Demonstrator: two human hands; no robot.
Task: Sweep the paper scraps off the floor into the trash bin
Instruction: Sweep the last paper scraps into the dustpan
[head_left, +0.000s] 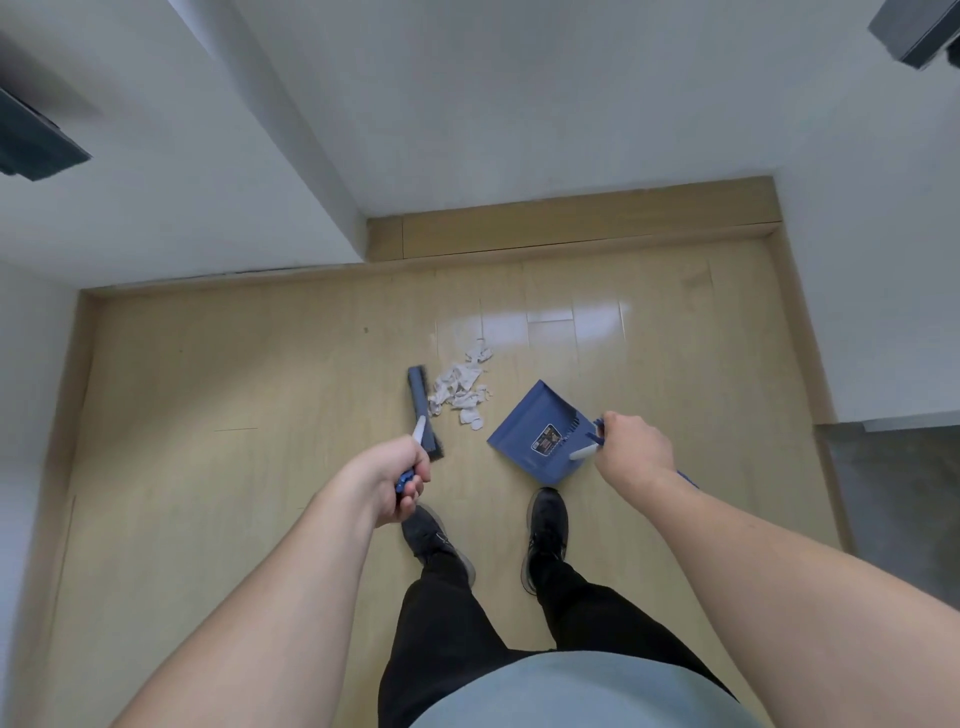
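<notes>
1. Fingers (415, 480) of left hand (392, 480) are curled round blue broom handle (404, 480); dark broom head (423, 405) touches white paper scraps (460, 389) on wooden floor (234, 415).
2. Right hand (631, 447) grips handle of blue plastic dustpan (535, 431), set just right of scraps.

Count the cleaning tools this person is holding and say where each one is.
2. The broom is gripped by the left hand, its head on the floor just left of the paper scraps. The dustpan is held by the right hand, right of the scraps.
</notes>
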